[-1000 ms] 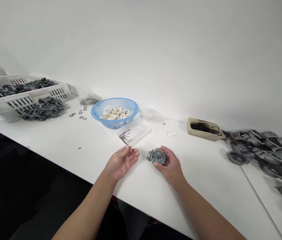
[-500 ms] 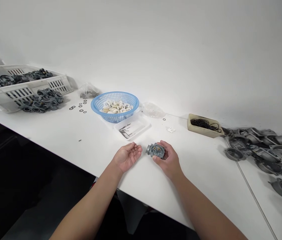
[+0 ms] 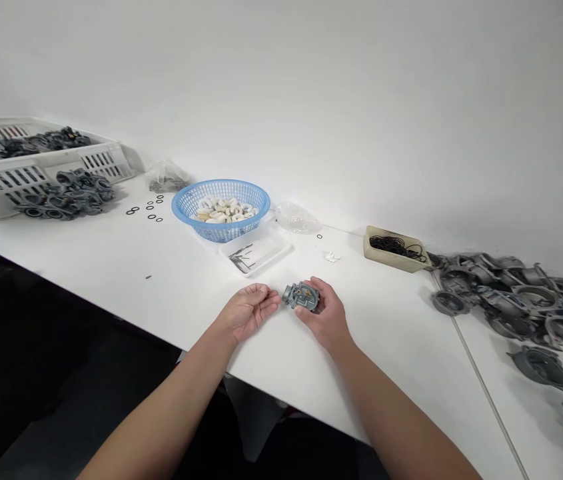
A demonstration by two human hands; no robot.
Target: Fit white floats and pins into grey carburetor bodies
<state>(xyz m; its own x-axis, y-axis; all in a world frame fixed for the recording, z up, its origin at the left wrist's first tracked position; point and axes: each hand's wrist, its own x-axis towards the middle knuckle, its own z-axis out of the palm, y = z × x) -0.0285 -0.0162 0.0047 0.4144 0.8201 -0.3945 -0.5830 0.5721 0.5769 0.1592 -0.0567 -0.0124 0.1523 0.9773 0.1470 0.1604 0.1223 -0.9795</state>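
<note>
A grey metal carburetor body [image 3: 305, 297] with brass fittings sits in my right hand [image 3: 328, 317], fingers wrapped round its right side. Its open cavity faces up and its round neck points left. Just left of that neck is my left hand [image 3: 251, 312], palm turned up, with thumb and forefinger pinched. Something tiny and dark seems to be at that pinch, too small to name. Beyond the hands lies a shallow white tray [image 3: 281, 252] with thin dark pins in it.
A blue basket [image 3: 178, 212] holds white ring-like pieces. Carburetors [image 3: 68, 197] are heaped by a white crate [image 3: 126, 163]. Black O-rings [image 3: 151, 216] lie near a plastic bag [image 3: 167, 177]. Right are a tub [image 3: 378, 256] of black rings and piled grey castings [image 3: 511, 300].
The whole view has shifted, so the table's things sit farther left. My left hand's fingertips have come closer to the carburetor's neck. The right hand keeps its hold.
</note>
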